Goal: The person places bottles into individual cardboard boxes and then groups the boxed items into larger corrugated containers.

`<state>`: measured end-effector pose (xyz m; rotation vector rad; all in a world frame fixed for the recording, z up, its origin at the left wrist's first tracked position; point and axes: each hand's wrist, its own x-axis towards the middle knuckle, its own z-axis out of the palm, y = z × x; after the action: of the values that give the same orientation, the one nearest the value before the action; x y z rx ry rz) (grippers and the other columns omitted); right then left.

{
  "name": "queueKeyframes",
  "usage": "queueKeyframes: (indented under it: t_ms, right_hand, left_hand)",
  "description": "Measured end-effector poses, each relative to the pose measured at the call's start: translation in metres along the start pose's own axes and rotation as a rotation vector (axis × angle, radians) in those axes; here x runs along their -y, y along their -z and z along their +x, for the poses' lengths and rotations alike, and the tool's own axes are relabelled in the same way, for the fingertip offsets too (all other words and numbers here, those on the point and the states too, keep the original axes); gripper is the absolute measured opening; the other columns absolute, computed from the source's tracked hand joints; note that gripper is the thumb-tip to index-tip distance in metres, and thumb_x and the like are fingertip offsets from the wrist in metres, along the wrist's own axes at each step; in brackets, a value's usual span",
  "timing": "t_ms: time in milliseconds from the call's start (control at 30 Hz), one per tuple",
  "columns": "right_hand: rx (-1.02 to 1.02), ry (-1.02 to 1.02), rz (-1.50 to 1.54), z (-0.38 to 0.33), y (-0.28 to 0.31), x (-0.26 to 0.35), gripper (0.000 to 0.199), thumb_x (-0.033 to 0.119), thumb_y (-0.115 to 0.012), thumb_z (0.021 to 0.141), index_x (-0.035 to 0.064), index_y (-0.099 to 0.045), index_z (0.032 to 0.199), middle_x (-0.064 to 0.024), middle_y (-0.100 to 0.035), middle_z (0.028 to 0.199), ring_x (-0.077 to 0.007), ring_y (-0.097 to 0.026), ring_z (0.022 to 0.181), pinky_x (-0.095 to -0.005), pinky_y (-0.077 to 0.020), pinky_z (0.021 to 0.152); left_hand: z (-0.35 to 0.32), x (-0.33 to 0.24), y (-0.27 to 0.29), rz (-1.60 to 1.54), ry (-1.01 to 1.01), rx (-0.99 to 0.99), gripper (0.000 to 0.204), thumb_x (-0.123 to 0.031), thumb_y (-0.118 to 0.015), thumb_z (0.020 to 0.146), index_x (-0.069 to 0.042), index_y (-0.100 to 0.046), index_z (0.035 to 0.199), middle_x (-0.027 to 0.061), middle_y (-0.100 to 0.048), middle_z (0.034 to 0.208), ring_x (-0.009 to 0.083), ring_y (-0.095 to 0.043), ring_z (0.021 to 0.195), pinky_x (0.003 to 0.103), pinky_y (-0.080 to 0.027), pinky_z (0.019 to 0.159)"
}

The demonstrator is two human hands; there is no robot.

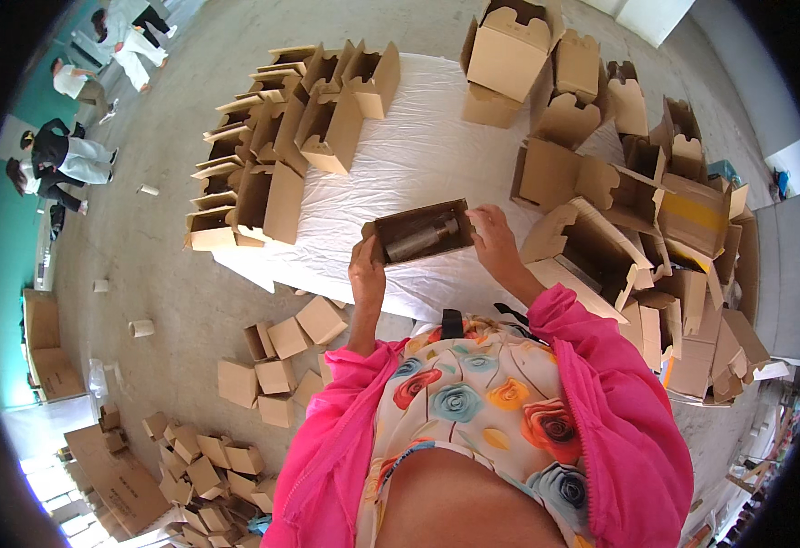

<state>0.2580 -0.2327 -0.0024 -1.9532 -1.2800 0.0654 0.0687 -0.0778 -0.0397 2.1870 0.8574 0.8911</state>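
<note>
Your left hand (366, 274) pinches the left end of an open, oblong brown cardboard box (407, 223), and your right hand (494, 239) grips its right end. A greyish, cylindrical object (422, 238) lies inside. You hold the box above a table covered in wrinkled white sheeting (423, 119), between open brown cardboard cartons (339, 142) on both sides.

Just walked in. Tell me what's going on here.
A person's left hand and right hand hold a small open cardboard box by its two ends, over a white sheet. A brownish cylindrical thing lies slantwise inside it. Open boxes in rows stand to the left, and a jumble of open cartons fills the right side. More small boxes lie on the floor at the lower left.
</note>
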Motion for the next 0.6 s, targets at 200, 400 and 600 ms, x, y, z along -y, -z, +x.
queueKeyframes:
  t_ms: [200,400,600]
  right_hand:
    - [0.206,-0.040,0.152,-0.025,-0.008,-0.019,0.050,-0.002,-0.055,0.068,0.0050,-0.041,0.116,-0.0159,-0.040,0.119,-0.0309,-0.040,0.109,-0.0337,-0.0358,0.091]
    - [0.181,0.026,0.032,-0.019,-0.030,-0.034,0.047,0.009,-0.064,0.066,0.0047,-0.046,0.109,-0.0146,-0.046,0.112,-0.0292,-0.045,0.104,-0.0338,-0.0405,0.085]
    - [0.174,-0.092,0.205,-0.004,-0.039,-0.048,0.060,0.005,-0.067,0.063,0.0081,-0.039,0.116,-0.0115,-0.054,0.095,-0.0270,-0.052,0.090,-0.0329,-0.0431,0.076]
  left_hand:
    - [-0.004,-0.004,-0.002,-0.106,-0.071,0.026,0.042,0.011,-0.048,0.069,-0.004,-0.052,0.108,0.0158,-0.053,0.104,0.0308,-0.052,0.097,0.035,-0.043,0.081]
    - [0.002,-0.007,0.003,-0.100,-0.115,0.204,0.059,0.013,-0.044,0.065,-0.006,-0.041,0.121,0.0145,-0.051,0.110,0.0322,-0.048,0.102,0.035,-0.040,0.087]
    - [-0.007,0.005,-0.012,-0.020,-0.146,0.258,0.067,0.005,-0.055,0.065,-0.006,-0.031,0.127,0.0127,-0.051,0.111,0.0309,-0.041,0.104,0.038,-0.037,0.088]
